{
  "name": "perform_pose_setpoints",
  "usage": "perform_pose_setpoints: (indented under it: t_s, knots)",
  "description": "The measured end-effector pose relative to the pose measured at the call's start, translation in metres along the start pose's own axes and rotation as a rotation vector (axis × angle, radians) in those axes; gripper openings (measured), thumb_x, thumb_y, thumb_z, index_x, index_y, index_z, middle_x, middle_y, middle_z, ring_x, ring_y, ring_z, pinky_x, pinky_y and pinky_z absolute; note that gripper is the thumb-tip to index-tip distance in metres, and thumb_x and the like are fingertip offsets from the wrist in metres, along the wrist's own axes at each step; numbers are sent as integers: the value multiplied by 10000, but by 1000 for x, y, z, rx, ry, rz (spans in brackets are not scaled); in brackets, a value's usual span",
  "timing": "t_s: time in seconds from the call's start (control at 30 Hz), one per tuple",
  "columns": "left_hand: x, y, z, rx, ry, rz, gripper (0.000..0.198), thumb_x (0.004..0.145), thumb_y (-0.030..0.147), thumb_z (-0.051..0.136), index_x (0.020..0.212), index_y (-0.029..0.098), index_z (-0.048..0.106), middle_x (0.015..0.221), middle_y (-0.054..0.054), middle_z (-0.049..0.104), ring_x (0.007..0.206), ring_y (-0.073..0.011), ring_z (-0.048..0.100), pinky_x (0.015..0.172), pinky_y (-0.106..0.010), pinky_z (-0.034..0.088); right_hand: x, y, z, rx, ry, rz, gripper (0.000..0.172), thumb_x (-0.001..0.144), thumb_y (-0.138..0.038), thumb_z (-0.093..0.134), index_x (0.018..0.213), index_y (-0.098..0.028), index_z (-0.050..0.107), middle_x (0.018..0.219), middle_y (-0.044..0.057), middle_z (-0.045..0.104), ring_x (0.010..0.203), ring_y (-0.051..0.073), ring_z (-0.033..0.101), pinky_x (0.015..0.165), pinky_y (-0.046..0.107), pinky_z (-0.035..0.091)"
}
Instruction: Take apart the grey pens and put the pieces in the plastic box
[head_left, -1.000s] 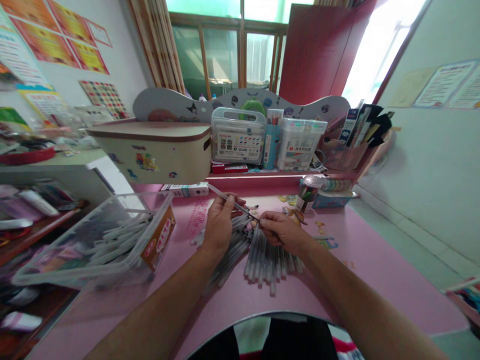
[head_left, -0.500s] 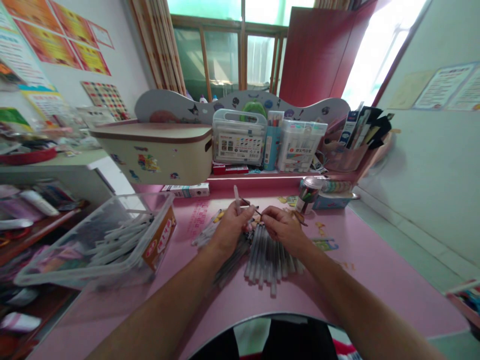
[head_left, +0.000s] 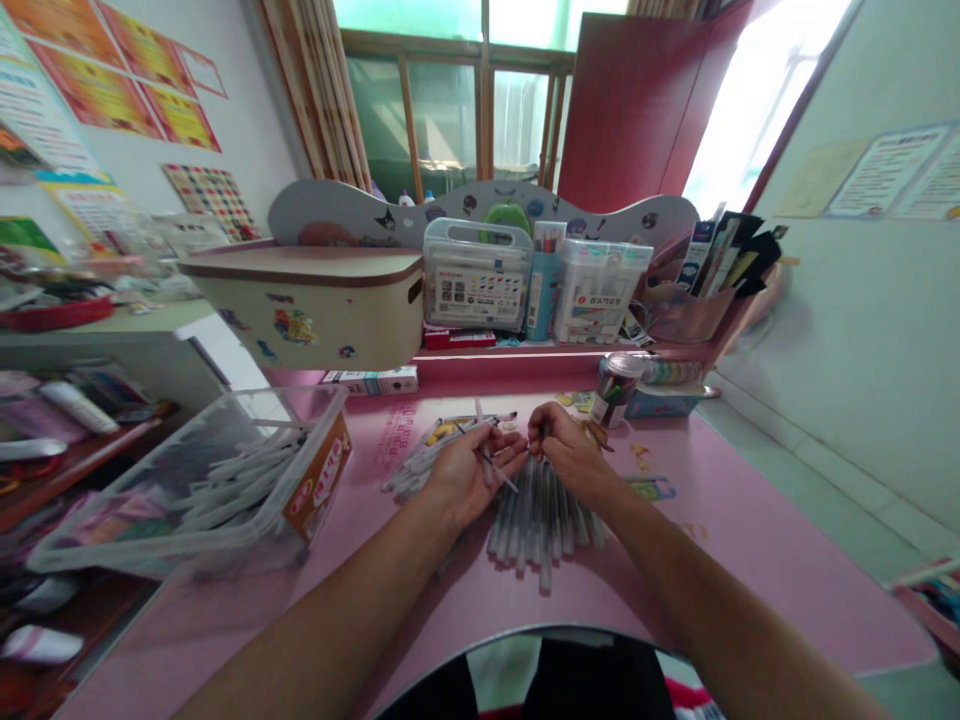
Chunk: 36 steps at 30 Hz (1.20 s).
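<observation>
My left hand (head_left: 474, 468) is turned palm up, its fingers partly stretched toward the right. A slim whitish pen piece (head_left: 504, 480) lies across that palm, held near the thumb. Close by on the right, my right hand (head_left: 564, 442) has its fingertips pinched together; whatever is between them is too small to make out. Below it, a fan of clear grey pen barrels (head_left: 536, 535) lies on the pink desk (head_left: 750, 560). Beyond the left hand is a second pile of pens (head_left: 411, 468), partly covered by that hand. A brownish item (head_left: 598, 434) shows just past the right hand.
A clear plastic bin (head_left: 217, 545) with several pens stands at the left. Toward the back right are a lidded jar (head_left: 616, 388) and a blue box (head_left: 664, 403). The shelf holds a beige storage box (head_left: 315, 320), two marker cases (head_left: 477, 285) and a pink pen holder (head_left: 686, 312).
My left hand has turned from gripping an upright pen to palm up, with a slim piece tilted across it. The dark thin rod between the hands no longer shows; my right hand has curled tighter.
</observation>
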<state>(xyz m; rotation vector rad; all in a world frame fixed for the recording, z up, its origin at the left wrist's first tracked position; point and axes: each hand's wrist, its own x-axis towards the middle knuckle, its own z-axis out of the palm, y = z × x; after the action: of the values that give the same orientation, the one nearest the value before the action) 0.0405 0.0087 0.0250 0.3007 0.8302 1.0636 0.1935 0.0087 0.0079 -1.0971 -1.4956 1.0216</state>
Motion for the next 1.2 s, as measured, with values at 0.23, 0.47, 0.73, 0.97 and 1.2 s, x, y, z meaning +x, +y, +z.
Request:
perform_pose_setpoints:
  t_s: [0.23, 0.47, 0.73, 0.97, 1.2]
  knots:
    - [4, -5, -3, -27, -68, -100, 143, 841, 25, 492, 865, 76, 623, 770, -117, 706, 684, -177, 712, 685, -283, 598, -7, -1, 8, -256, 67, -278, 232, 783, -86, 419, 957, -215, 502, 867, 23, 607, 834, 175, 587, 798, 333, 456]
    - [4, -13, -3, -111, -112, -144, 197, 864, 51, 426, 811, 94, 611, 653, -84, 669, 585, -163, 677, 605, -275, 591, -11, -1, 13, -202, -38, -277, 219, 857, -109, 431, 1032, -216, 506, 961, 33, 633, 905, 164, 615, 847, 329, 473]
    - [6, -14, -4, -100, -129, -133, 165, 834, 35, 462, 857, 59, 623, 761, -133, 692, 687, -192, 708, 672, -300, 609, -9, -1, 14, 22, 6, -167, 157, 908, -251, 455, 1053, -229, 510, 1033, 55, 639, 950, 178, 620, 859, 340, 483]
    - [-19, 15, 11, 116, -115, 18, 152, 857, 20, 471, 845, 91, 605, 647, -54, 611, 497, -91, 601, 425, -142, 482, 2, 10, 4, 100, 243, -123, 200, 883, -336, 506, 1044, -218, 500, 963, 52, 632, 980, 197, 595, 926, 394, 453]
    - [-51, 84, 17, 351, -241, 474, 116, 833, 62, 515, 829, 140, 602, 638, -9, 585, 488, -102, 594, 382, -142, 407, 6, 20, -2, 76, 286, -62, 224, 842, -361, 526, 1007, -211, 518, 945, 45, 628, 935, 204, 599, 849, 392, 470]
